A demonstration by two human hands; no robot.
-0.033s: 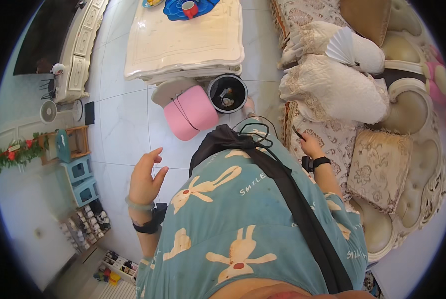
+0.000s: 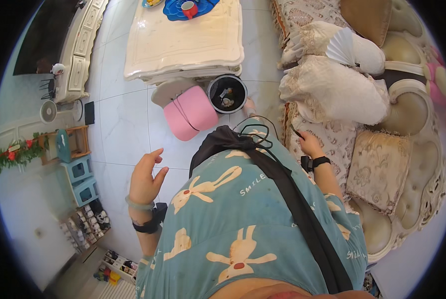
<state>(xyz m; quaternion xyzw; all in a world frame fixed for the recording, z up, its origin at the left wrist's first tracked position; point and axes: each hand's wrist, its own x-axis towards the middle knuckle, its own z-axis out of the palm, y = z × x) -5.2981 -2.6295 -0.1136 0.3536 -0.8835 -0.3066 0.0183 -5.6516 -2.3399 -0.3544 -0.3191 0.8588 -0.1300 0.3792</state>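
Note:
My left hand (image 2: 146, 174) is held out in the air at my left, fingers loosely curved and apart, holding nothing. My right hand (image 2: 309, 143) grips a thin dark object (image 2: 297, 133) beside the patterned sofa seat (image 2: 325, 149); I cannot make out what it is. Between my hands, a black bag with cords (image 2: 218, 149) and a wide black strap lies over my teal printed clothing. Ahead, a pink padded seat (image 2: 190, 112) with a cord on it stands beside a black bin (image 2: 227, 82) with small litter inside.
A cream table (image 2: 183, 47) holds a blue mat and red cup (image 2: 189, 11). The sofa with cushions (image 2: 333, 89) runs along my right. At the left are a TV cabinet (image 2: 78, 60), a fan (image 2: 48, 111), stacked blue stools (image 2: 83, 182) and shoe racks (image 2: 86, 224).

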